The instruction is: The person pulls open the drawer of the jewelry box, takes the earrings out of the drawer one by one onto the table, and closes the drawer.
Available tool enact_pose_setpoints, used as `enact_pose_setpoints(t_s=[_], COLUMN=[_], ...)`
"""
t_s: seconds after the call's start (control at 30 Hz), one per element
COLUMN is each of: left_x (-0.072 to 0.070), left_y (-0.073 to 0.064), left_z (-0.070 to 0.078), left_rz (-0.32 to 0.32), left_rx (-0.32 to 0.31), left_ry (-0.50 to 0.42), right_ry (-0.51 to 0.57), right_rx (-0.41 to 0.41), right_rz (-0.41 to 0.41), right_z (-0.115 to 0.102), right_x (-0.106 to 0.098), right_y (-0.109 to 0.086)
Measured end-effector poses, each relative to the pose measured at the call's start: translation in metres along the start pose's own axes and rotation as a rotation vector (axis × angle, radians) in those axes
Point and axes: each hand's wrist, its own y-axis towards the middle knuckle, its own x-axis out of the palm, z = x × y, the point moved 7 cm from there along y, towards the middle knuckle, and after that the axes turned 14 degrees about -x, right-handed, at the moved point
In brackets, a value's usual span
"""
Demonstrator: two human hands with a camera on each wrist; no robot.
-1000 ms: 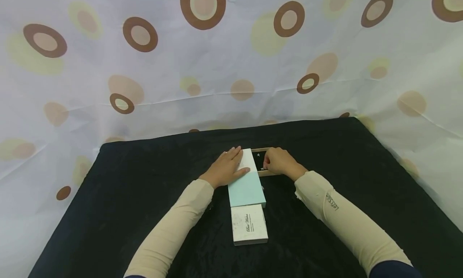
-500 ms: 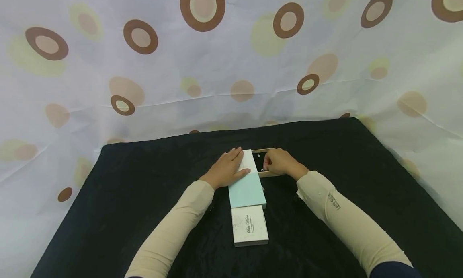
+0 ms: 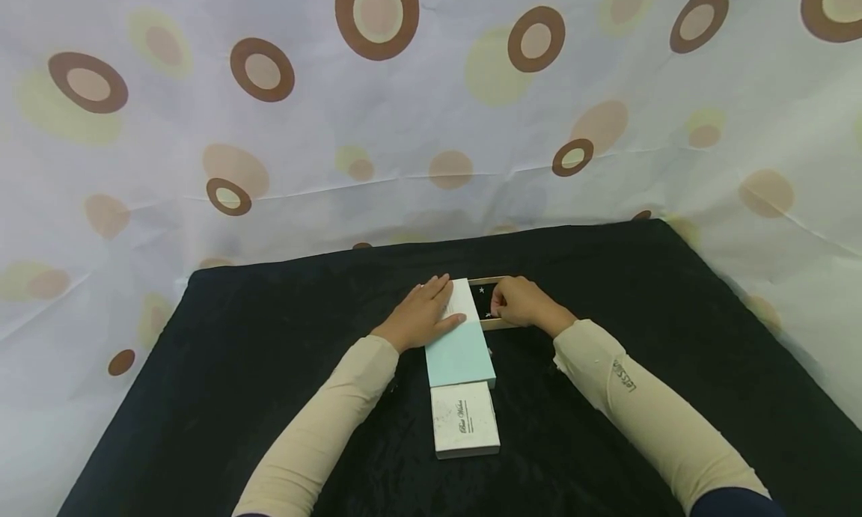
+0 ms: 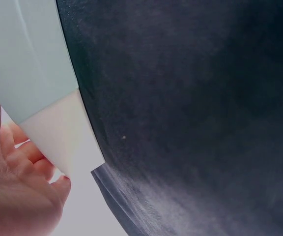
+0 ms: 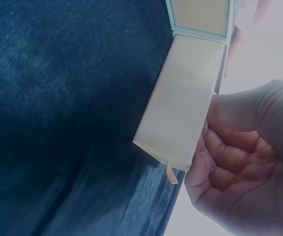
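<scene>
My left hand (image 3: 419, 315) lies spread over a white and mint box sleeve (image 3: 460, 356), fingers straight, pressing on its far half. From the sleeve's right side a shallow drawer (image 3: 498, 324) sticks out, with a black lining. Small star-shaped pieces (image 3: 481, 290) shine on that lining. My right hand (image 3: 524, 301) is bent over the drawer, its fingertips down inside. In the right wrist view the thumb is at the drawer's rim, and a pale ribbon tab (image 5: 171, 173) hangs from the drawer's end. I cannot tell whether those fingers pinch anything, as the hand hides their tips.
A white box (image 3: 465, 420) with dark lettering lies against the sleeve's near end. A tiny shiny bit (image 3: 490, 351) sits by the sleeve's right edge. Black cloth (image 3: 269, 367) covers the table, and a patterned curtain (image 3: 404, 128) hangs behind it.
</scene>
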Motion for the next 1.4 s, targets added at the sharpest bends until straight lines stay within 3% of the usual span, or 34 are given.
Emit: enact_pose_setpoints(t_s=[0.47,0.9,1.4], left_x=[0.0001,0.0018,0.0028], left_y=[0.0002,0.0028,0.0009], left_z=[-0.0007,0.0,-0.0001], left_rz=[0.0,-0.001,0.0], left_rx=[0.008,0.011,0.007], left_ry=[-0.003,-0.003,-0.006], right_ry=[-0.004,-0.022,0.009], right_rx=[-0.014,0.045,0.002], right_rz=[0.025,0.007,0.009], right_z=[-0.0025,0.0012,-0.0002], right_x=[-0.0023,-0.0035,-0.0016], right_y=[-0.0013,0.0005,-0.0011])
